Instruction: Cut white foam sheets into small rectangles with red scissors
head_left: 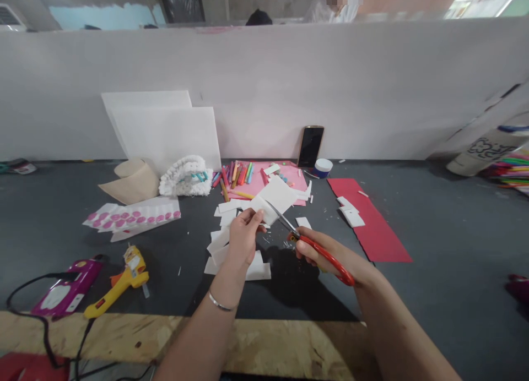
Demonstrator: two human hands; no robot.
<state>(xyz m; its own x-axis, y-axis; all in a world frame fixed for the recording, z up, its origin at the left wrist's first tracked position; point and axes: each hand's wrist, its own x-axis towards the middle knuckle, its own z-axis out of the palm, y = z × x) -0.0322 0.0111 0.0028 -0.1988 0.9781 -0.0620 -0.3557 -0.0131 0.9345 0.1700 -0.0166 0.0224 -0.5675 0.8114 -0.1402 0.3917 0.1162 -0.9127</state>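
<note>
A piece of white foam sheet or thick paper (278, 195) is pinched between the thumb and fingers of my left hand (243, 232). My right hand (316, 249) grips red-handled scissors (326, 255), whose blades reach the white piece's lower right edge. Several white cut pieces (258, 268) lie on the dark table below and beside my left hand. Another small white piece (303, 222) rests just beyond my right hand. Tiny white scraps (268, 239) are scattered under the blades.
A yellow glue gun (119, 284) and a purple device (68, 290) with cables lie at left. Markers (237, 174) sit on pink paper (264, 169) behind my hands. A phone (311, 144) leans on the partition. Red sheet (382, 235) lies right; white boards (165, 130) stand back left.
</note>
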